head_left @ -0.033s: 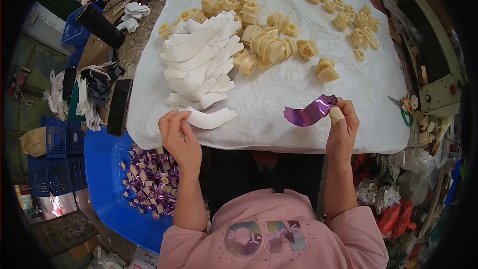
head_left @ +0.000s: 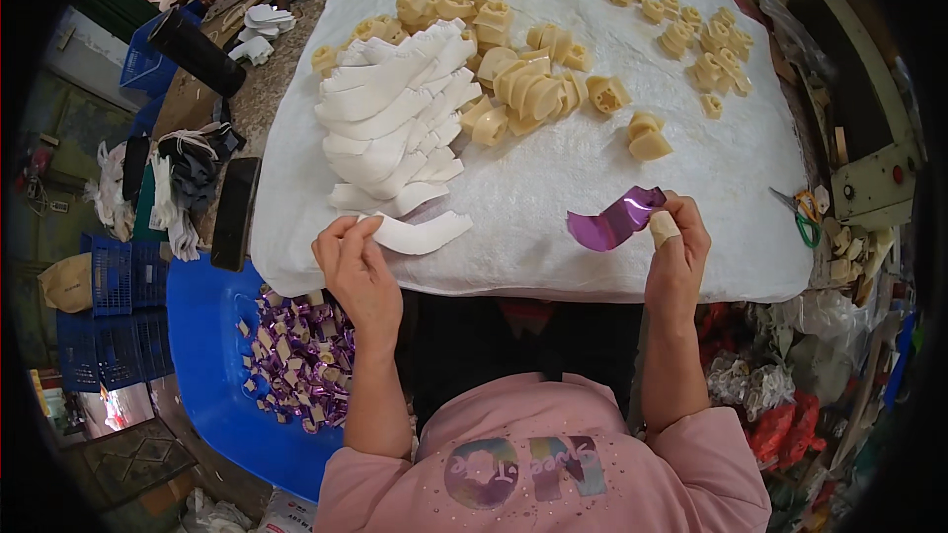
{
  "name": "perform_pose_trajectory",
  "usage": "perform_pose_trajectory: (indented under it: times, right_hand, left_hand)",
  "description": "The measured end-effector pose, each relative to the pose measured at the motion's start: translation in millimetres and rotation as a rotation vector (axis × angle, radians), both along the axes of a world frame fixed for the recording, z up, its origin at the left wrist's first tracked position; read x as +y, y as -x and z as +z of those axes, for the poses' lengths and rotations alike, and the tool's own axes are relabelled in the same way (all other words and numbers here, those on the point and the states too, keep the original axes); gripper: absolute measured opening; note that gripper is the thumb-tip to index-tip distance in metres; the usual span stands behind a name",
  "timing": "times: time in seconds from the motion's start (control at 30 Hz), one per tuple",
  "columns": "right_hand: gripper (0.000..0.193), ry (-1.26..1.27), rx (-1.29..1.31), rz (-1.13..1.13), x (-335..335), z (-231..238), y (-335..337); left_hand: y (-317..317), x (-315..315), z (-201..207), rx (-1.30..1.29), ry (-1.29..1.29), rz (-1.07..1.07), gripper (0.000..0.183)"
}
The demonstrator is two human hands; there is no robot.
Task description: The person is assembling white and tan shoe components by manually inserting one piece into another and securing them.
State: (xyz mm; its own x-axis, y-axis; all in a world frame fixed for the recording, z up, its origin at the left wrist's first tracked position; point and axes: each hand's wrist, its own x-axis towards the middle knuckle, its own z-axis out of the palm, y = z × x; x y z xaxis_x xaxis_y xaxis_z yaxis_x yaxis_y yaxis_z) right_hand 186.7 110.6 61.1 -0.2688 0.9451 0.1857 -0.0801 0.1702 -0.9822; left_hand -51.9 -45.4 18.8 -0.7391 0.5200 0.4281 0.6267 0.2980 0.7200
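My left hand (head_left: 357,262) pinches the left end of a curved white strip (head_left: 427,235) at the front of the cloth-covered table. Just beyond it lies an overlapping pile of similar white strips (head_left: 395,118). In my right hand (head_left: 679,252) is a shiny purple curved strip (head_left: 617,220), gripped at its right end and pointing left above the cloth. A tan cover (head_left: 663,228) wraps my right thumb. Cream-coloured curved pieces (head_left: 533,89), some nested into rolls, lie behind and to the right of the white pile. One small cluster (head_left: 648,136) sits apart, nearer my right hand.
White cloth (head_left: 533,202) covers the table. A blue tub (head_left: 202,336) at lower left holds many purple-and-cream pieces (head_left: 301,360). A black phone (head_left: 237,214) lies by the left edge, scissors (head_left: 808,219) by the right. More cream rolls (head_left: 711,44) sit far right.
Hardly anything differs: the purple strip in my right hand has shifted very slightly to the right. Both hands keep their holds.
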Motion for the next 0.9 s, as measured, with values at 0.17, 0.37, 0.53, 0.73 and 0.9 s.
perform_pose_trajectory:
  times: [0.17, 0.37, 0.53, 0.73, 0.9]
  right_hand:
    - [0.005, -0.217, -0.176, 0.108, -7, 5, 6]
    - [0.017, -0.399, -0.312, 0.161, -12, 6, 11]
    - [0.026, -0.742, -0.424, 0.321, -31, 25, 39]
    - [0.034, -0.544, -0.356, -0.007, 28, 5, 6]
    - [0.04, -0.151, -0.349, -0.233, 94, -55, 1]
  left_hand:
    - [-17, 2, 9, 0.415, 0.343, 0.067, 0.035]
    - [-39, 9, 22, 0.198, 0.073, -0.319, 0.042]
    - [-90, 41, 13, 0.127, -0.125, -0.599, 0.049]
    - [-84, 35, 12, -0.86, -0.201, -0.577, 0.031]
    - [-89, 44, 17, -1.297, -0.332, -0.57, 0.039]
